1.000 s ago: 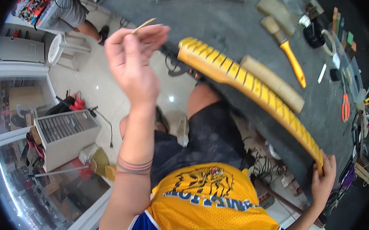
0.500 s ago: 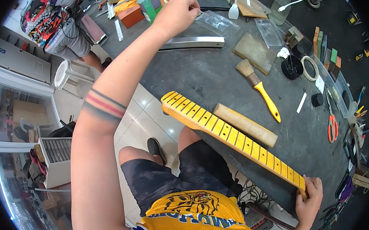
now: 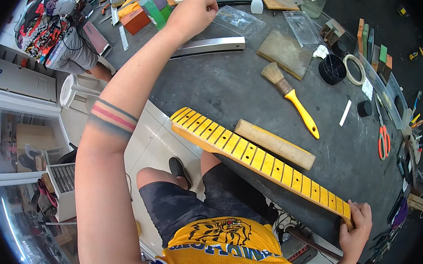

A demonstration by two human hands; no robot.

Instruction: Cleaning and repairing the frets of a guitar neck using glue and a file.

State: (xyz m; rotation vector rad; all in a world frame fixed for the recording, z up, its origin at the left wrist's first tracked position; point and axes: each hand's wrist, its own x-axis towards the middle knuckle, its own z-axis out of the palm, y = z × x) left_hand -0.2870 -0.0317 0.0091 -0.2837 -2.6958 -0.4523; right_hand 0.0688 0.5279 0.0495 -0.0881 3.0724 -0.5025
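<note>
A yellow guitar neck (image 3: 263,162) with dark fret lines and dot inlays lies slantwise along the near edge of the bench. My right hand (image 3: 355,230) is closed around its right end, thumb underneath. The neck's left end juts out past the bench edge over the floor. My left hand (image 3: 192,15) is stretched far out over the back of the bench, fingers curled together in a pinch. Whatever they hold, if anything, is too small to make out. Beside those fingers lies a clear plastic tray (image 3: 241,21). A wooden block (image 3: 275,144) lies just behind the neck.
A yellow-handled brush (image 3: 301,111), a flat stone slab (image 3: 285,54) and a metal bar (image 3: 210,46) lie mid-bench. A green bottle (image 3: 156,10) stands left of my left hand. Red-handled scissors (image 3: 383,143), a black pot (image 3: 332,69) and a tape roll (image 3: 354,70) are at right.
My left hand has shifted slightly left and nearer the plastic tray. The whole view has turned a little; my right hand keeps its hold on the guitar neck.
</note>
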